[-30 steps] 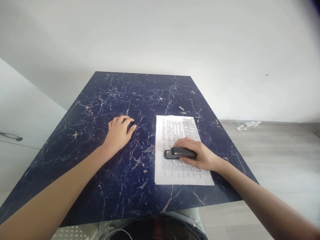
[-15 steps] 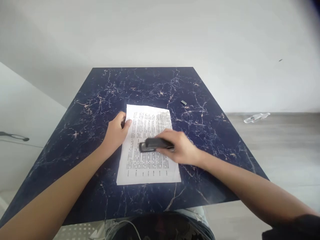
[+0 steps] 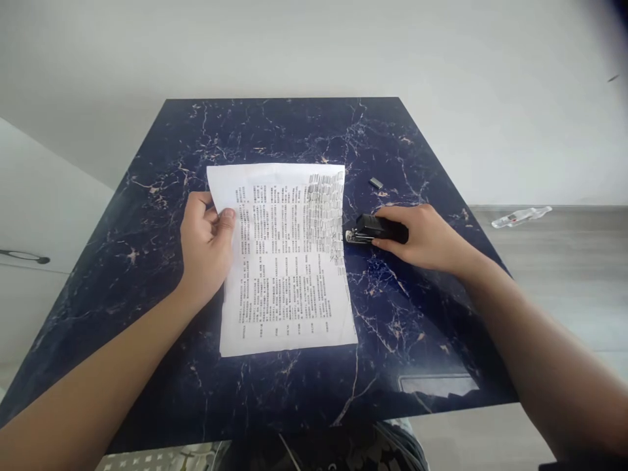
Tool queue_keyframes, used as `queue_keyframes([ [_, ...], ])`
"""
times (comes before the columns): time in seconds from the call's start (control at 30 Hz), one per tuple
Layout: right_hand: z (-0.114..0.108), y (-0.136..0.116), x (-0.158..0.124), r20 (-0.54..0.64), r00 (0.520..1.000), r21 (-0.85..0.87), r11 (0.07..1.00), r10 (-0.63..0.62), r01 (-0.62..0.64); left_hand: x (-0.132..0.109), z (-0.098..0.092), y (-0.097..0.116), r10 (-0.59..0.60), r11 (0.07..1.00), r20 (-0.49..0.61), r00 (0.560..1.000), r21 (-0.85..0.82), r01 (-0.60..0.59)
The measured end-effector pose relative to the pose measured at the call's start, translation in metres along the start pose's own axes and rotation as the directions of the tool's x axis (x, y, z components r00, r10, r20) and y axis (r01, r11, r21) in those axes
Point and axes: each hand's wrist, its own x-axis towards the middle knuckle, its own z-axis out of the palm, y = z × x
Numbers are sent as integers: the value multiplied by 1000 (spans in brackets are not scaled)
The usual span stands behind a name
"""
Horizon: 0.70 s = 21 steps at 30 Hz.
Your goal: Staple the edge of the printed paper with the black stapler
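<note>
A printed sheet of paper (image 3: 279, 275) is held by its left edge in my left hand (image 3: 206, 242), thumb on top and fingers behind. Its upper left part bends up off the table. Many staples (image 3: 324, 209) seem to cover the sheet's upper right area in close rows. In my right hand (image 3: 417, 235) is a black stapler (image 3: 375, 229), its front end pointing left at the paper's right edge. Whether the stapler touches the paper I cannot tell.
The dark blue marbled table (image 3: 275, 131) stands by a pale wall. On it, beyond the stapler, lies a small strip of staples (image 3: 375, 183). A clear plastic package (image 3: 521, 217) is on the floor to the right. A cabinet handle (image 3: 24, 256) shows at left.
My right hand has carried the stapler from above the middle of the paper to its right edge. My left hand has moved left and lifted the sheet's upper left side. The view has shifted.
</note>
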Motion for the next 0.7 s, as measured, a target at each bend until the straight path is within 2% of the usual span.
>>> queue_keyframes([
  [0.2, 1, -9, -2, 133, 980, 149, 981, -146, 126, 0, 3, -1, -10, 997, -50, 999, -71, 7],
  [0.27, 6, -14, -2, 137, 976, 195, 970, -172, 144, -2, 5, 0, -7, 996, -61, 998, -85, 2],
  [0.47, 27, -29, -1, -81, 970, 259, 935, -230, 243, -5, 11, 5, 25, 993, -75, 997, -117, -34],
  [0.7, 34, -38, -3, -310, 915, 201, 923, -259, 329, -5, 12, 4, 69, 990, -78, 995, -114, -78],
])
